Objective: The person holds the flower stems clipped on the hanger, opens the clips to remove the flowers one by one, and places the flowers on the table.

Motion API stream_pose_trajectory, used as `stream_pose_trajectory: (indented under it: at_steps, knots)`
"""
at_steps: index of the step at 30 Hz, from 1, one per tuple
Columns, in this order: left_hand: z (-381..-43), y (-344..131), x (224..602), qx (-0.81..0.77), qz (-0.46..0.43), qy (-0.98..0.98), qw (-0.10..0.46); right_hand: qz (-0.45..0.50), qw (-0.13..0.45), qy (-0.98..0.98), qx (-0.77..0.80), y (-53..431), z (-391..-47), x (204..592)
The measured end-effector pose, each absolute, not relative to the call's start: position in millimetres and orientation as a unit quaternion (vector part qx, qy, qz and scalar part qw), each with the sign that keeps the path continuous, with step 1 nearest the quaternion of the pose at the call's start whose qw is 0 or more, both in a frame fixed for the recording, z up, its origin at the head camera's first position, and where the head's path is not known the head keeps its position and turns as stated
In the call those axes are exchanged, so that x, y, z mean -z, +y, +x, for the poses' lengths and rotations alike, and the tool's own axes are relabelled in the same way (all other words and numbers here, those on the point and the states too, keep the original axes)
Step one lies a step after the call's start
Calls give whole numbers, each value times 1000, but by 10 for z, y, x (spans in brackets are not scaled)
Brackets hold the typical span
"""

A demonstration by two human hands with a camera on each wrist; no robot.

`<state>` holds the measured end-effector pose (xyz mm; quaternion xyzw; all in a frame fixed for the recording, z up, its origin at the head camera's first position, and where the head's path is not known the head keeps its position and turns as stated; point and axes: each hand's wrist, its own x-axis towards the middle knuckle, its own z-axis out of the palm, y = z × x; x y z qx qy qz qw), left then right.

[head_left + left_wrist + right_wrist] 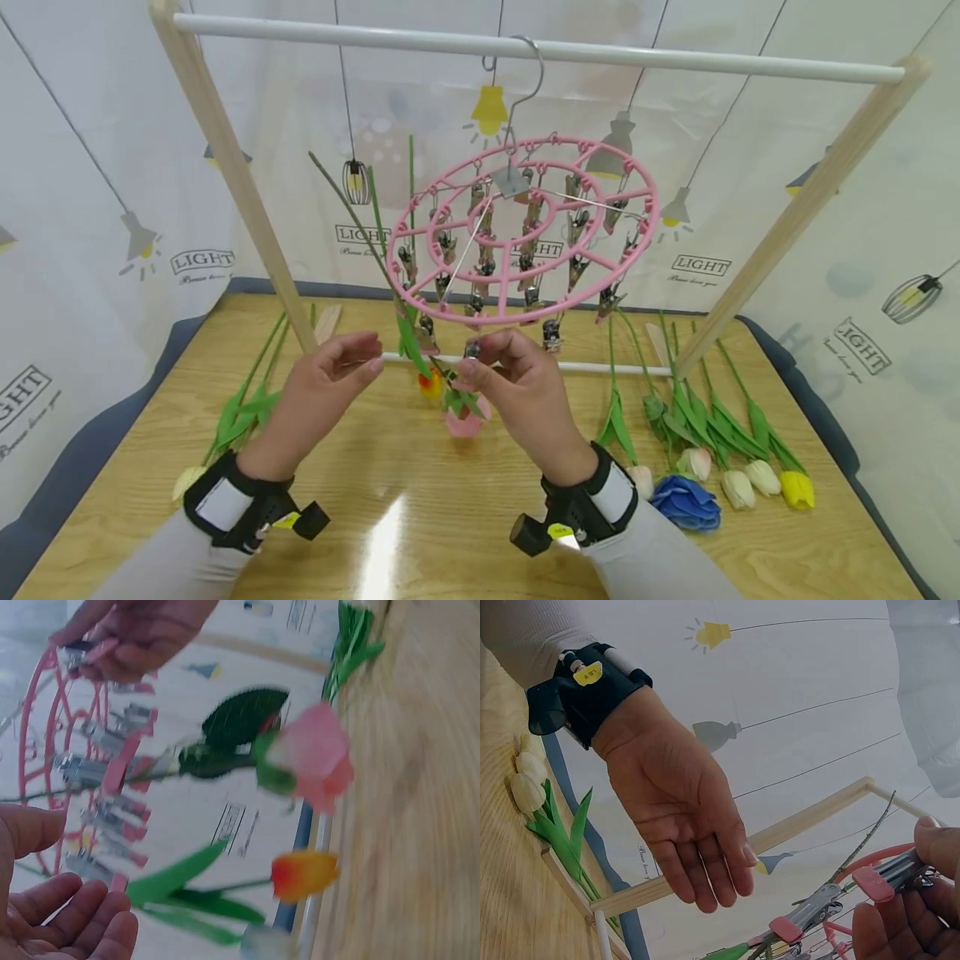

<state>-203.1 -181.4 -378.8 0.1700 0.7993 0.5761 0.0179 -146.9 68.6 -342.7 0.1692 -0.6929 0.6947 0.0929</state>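
Observation:
A pink round clip hanger (pixel 498 320) hangs by its metal hook, with several metal clips dangling below. My right hand (pixel 528 396) pinches one clip (pixel 892 874) with pink tips at the near edge. Just left of the hanger, my left hand (pixel 311 404) is raised with loosely bent fingers, holding nothing. A pink rose (pixel 319 757) hangs head down, its stem in another clip (pixel 82 771). An orange-yellow tulip (pixel 304 875) also hangs head down by the left side. In the head view, the right hand partly hides the pinched clip.
A white bar (pixel 675 60) on wooden posts (pixel 236 175) carries the hanger. White tulips, a yellow tulip (pixel 797 490) and a blue flower (pixel 686 503) lie at right on the wooden table (pixel 450 533). A pale tulip (pixel 187 482) lies at left.

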Motion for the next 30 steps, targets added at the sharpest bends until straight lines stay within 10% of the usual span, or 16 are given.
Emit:
stream_pose_trajectory:
  at_steps: [30]
  knots:
    - [-2022,-1106,4137,-732,163,659,64,169,102,-700,-686,691,-1478,3394]
